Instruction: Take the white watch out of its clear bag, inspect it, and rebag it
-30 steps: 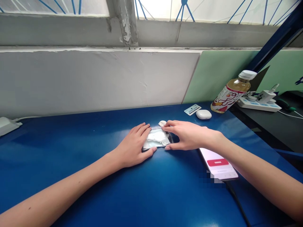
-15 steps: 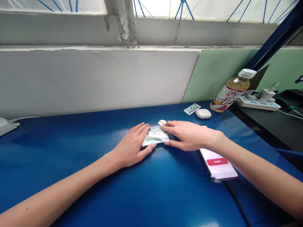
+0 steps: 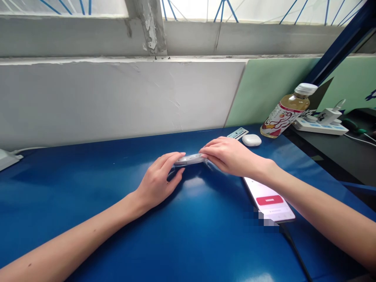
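A flat, shiny clear plastic packet point(image 3: 192, 158) is held between my two hands, seen nearly edge-on above the blue tabletop. My left hand point(image 3: 160, 176) has its fingers over the packet's left end, with the thumb below and a little apart. On the other side, my right hand point(image 3: 232, 156) pinches the right end between thumb and fingers, and some loose clear film hangs under it. The contents of the packet cannot be made out from this angle. Below my right wrist lies a phone point(image 3: 268, 199) with a lit screen, its upper part hidden by the wrist.
A white earbud case point(image 3: 252, 140) and a small printed card point(image 3: 237, 133) lie behind my right hand. A drink bottle point(image 3: 286, 111) stands at the back right, by a power strip point(image 3: 320, 126). A black cable point(image 3: 295, 248) runs from the phone. The wall borders the blue table point(image 3: 88, 172).
The packet has been lifted off the table and tilted from face-up to nearly edge-on. My right hand has risen slightly and closed on its right end; my left fingers now curl round the left end.
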### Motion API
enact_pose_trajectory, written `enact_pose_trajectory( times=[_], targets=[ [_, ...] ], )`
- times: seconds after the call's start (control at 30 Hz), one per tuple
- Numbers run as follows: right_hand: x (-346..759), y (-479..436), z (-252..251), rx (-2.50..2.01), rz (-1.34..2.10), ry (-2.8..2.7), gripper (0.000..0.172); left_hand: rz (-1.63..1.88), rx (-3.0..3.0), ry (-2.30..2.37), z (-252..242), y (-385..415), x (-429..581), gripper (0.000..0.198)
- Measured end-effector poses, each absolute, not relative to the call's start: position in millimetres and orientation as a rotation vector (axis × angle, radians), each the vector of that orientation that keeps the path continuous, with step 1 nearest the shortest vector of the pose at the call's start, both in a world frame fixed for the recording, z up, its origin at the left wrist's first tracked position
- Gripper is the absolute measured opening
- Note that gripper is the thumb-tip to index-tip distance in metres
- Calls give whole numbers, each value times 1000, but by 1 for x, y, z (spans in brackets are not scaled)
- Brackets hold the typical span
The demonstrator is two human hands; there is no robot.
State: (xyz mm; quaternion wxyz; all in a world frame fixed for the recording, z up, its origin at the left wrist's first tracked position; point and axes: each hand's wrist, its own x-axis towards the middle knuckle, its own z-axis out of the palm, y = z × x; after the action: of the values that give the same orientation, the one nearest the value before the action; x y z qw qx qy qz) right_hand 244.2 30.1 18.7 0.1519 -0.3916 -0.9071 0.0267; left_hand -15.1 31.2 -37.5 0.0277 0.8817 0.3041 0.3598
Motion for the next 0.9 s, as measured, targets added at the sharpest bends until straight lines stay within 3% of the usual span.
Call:
enact_pose_trajectory(
  times=[0.23,0.53,0.7,0.9],
  targets=[
    [246,32,15,-1239,-23,-2470,35,1093,2714,965,-31,29,-12,58],
    [243,33,9,-1265,219,-2549,35,935,2690,1014,-32,30,-11,56],
    [249,29,16,-1269,104,-2662,38,789,2684,1043,-32,30,-10,59],
    [257,24,13,-1319,246,-2815,78,546,2739,1091,-32,31,-9,62]
  ],
)
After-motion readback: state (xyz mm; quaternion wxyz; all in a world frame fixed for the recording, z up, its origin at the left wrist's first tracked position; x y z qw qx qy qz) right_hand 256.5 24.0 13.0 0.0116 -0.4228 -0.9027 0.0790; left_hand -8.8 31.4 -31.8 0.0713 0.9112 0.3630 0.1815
